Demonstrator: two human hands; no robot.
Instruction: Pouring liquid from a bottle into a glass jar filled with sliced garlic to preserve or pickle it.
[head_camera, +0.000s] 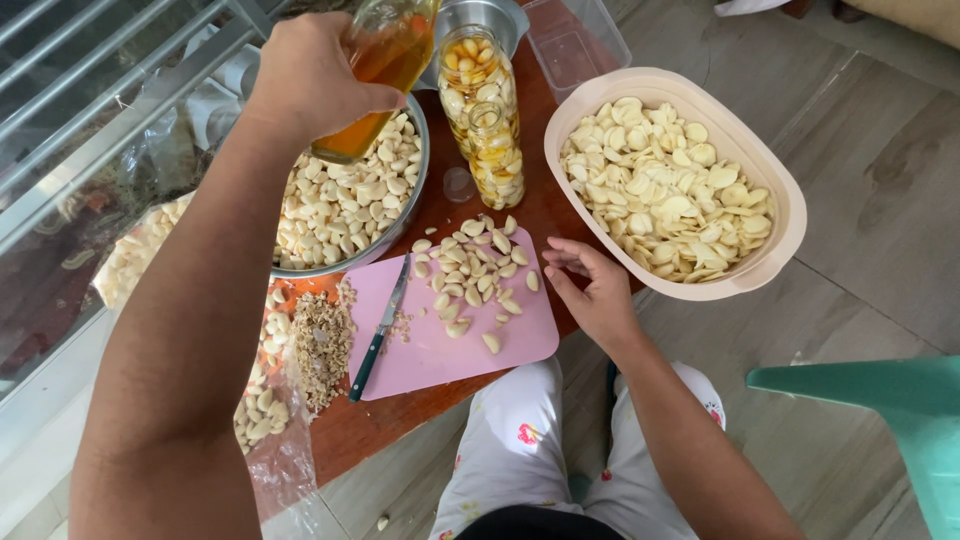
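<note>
Crowding the worktop (540, 215) were a metal bowl (405, 215) of garlic, a beige tub (770, 250), two packed jars (480, 85) and a pink board (440, 345) with a knife (380, 330). Raised above the bowl, the left hand (305, 75) had its grip wrapped round a tilted bottle (385, 60) of amber liquid. The right hand (590, 285) rested at the board's edge, fingers loosely curled, holding nothing.

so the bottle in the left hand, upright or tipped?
Tipped. The bottle of amber liquid slants in the left hand, over the metal bowl.
</note>
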